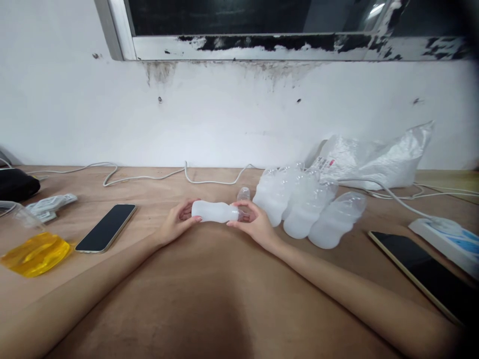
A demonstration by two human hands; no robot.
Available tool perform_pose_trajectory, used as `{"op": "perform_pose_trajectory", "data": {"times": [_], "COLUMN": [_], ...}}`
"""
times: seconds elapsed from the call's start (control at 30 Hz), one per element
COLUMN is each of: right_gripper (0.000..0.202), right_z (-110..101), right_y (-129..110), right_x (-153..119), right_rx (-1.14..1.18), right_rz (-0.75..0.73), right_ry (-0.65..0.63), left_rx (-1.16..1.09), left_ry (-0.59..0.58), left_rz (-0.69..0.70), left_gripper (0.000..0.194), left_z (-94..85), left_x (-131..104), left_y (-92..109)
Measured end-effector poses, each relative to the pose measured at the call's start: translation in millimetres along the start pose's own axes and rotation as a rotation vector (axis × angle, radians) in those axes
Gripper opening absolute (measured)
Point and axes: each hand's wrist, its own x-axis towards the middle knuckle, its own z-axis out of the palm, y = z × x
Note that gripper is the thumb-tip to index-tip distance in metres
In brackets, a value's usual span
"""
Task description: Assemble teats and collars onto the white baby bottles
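Observation:
Between my hands a frosted white baby bottle [214, 211] with a waisted body is held sideways above the wooden table [209, 279]. My left hand [179, 220] grips its base end at the left. At the right, my right hand [255, 224] has thumb and fingers closed round the neck, where a clear top partly shows. Just behind that hand a small clear plastic cap [244, 193] rests on the table. To the right, several similar frosted bottles [299, 219] with clear domed tops lie close together.
A phone [107, 228] and a container of yellow liquid [35, 253] are at left. A tablet-like dark device [415, 271], a white-and-blue pack [449, 239] and a white plastic bag [374, 157] are at right. A white cable [213, 182] runs along the wall.

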Motion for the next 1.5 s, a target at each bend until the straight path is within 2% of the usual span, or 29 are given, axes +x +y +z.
{"op": "perform_pose_trajectory", "data": {"times": [0.27,0.5,0.6,0.87,0.97,1.1,1.23,1.3,1.37,1.5], "right_gripper": [0.042,0.042,0.042,0.042,0.051,0.074,0.064,0.058,0.053,0.037], "right_z": [-4,-5,-4,-2,-3,-7,-10,-8,-5,5], "right_y": [2,3,3,5,0,-12,-16,-13,-10,-8], "right_x": [0,1,2,7,8,15,35,46,54,59], "right_rx": [0.004,0.029,0.041,-0.001,-0.144,-0.544,-0.996,-1.192,-1.348,-1.434], "right_rz": [-0.016,-0.008,0.000,-0.007,-0.020,-0.162,-0.306,-0.275,-0.183,-0.051], "right_ry": [-0.044,-0.039,-0.032,-0.032,-0.055,-0.063,0.035,0.053,0.038,-0.037], "left_rx": [-0.006,0.185,0.215,0.090,-0.151,-0.448,-0.635,-0.673,-0.686,-0.685], "left_ry": [-0.022,0.024,0.039,0.060,0.064,0.216,0.284,0.291,0.293,0.289], "left_rz": [0.152,0.221,0.230,0.161,0.077,-0.025,-0.093,-0.118,-0.133,-0.145], "left_gripper": [0.043,0.042,0.042,0.040,0.038,0.035,0.031,0.031,0.033,0.034], "left_z": [0.9,0.8,1.5,4.6,4.1,-1.2,-6.8,-7.8,-7.8,-6.9], "left_x": [-4,-5,-5,-3,0,7,10,10,10,10], "left_y": [4,4,4,8,7,3,2,2,3,4]}}
